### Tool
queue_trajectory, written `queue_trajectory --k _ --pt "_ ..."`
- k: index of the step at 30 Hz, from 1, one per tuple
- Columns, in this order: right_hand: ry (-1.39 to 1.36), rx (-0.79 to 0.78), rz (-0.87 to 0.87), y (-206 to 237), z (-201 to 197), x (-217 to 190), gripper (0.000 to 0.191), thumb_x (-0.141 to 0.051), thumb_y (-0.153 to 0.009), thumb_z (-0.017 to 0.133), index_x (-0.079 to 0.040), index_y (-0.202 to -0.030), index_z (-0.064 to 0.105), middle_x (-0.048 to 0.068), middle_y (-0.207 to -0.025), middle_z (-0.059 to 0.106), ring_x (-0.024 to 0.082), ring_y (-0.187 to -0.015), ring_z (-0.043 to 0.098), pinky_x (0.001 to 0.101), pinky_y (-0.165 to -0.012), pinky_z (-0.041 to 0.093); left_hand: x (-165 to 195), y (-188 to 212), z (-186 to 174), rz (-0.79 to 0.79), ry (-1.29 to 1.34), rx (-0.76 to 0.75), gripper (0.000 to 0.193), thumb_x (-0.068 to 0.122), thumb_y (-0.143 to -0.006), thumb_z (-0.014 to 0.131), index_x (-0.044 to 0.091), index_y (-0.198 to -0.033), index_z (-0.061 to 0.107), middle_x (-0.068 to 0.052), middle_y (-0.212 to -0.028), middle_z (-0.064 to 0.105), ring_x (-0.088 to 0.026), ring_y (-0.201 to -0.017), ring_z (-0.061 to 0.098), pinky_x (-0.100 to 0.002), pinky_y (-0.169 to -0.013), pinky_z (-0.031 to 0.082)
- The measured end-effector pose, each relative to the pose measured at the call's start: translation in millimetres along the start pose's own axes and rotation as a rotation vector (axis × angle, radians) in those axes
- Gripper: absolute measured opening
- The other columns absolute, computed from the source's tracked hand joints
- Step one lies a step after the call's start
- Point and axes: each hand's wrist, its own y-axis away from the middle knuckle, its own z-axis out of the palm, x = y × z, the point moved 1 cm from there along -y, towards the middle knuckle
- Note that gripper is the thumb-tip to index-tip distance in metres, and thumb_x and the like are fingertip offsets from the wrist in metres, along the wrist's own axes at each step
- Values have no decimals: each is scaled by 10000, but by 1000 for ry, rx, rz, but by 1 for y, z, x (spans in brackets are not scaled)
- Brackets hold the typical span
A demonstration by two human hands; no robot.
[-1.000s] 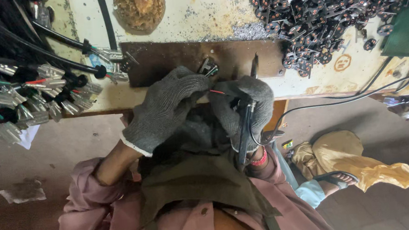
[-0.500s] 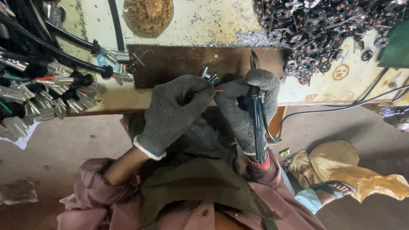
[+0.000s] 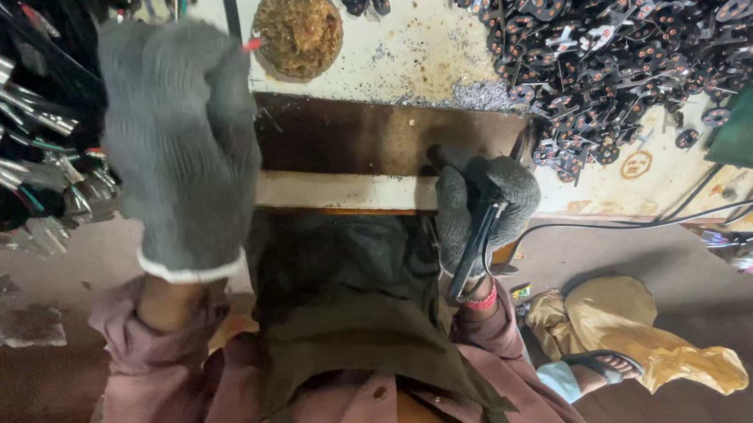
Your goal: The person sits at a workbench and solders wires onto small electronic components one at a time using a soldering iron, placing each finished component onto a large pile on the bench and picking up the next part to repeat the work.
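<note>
My left hand (image 3: 178, 139), in a grey knit glove, is raised above the bench's left side with its fingers closed. A small red-tipped piece (image 3: 252, 43) sticks out at its fingertips; what it belongs to is hidden by the glove. My right hand (image 3: 484, 203), also gloved, rests at the bench's front edge. It grips a black rod-like tool (image 3: 472, 246) with a thin black cable (image 3: 635, 223) trailing off to the right. A dark metal plate (image 3: 369, 134) lies on the bench between both hands.
A heap of small dark metal parts (image 3: 634, 21) covers the bench's right part. A round brown crusted dish (image 3: 308, 27) sits behind the plate. Cables with metal end pieces (image 3: 12, 154) are bundled at left. A sandalled foot (image 3: 608, 366) and yellow cloth (image 3: 656, 341) are on the floor.
My left hand has lifted off the plate and swung up and to the left, with the red-tipped piece in it. My right hand stays at the bench edge with the tool.
</note>
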Motion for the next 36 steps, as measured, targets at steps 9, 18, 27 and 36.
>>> queue_trajectory --k 9,18,27,36 --pt "19 -126 -88 -3 -4 -1 301 -19 -921 825 -64 -1121 605 115 -1072 750 305 -991 718 423 -951 540 11 -30 5 -58 -93 -148 130 -30 -1065 696 52 -1113 608 -119 -1052 593 -272 -860 656 -364 -712 529" --pt "1 -282 -47 -4 -4 3 346 -93 -861 897 -81 -1109 657 132 -1100 773 229 -853 769 330 -769 608 26 50 41 -364 464 -540 116 108 -986 695 41 -1059 635 -147 -1002 664 -334 -913 692 -414 -771 540" --pt "-8 -374 -107 -13 -6 -5 383 0 -887 792 -89 -1243 683 107 -1125 782 219 -898 777 303 -782 614 45 46 54 -213 412 -707 160 190 -959 693 75 -1060 646 -173 -1091 644 -401 -971 661 -484 -777 530" --pt "-70 -258 -77 -26 1 -24 327 -7 -949 804 -109 -1234 680 77 -1094 778 222 -948 788 342 -847 618 36 33 62 -12 265 -621 138 171 -992 687 93 -1096 641 -116 -1097 643 -343 -976 677 -440 -754 564"
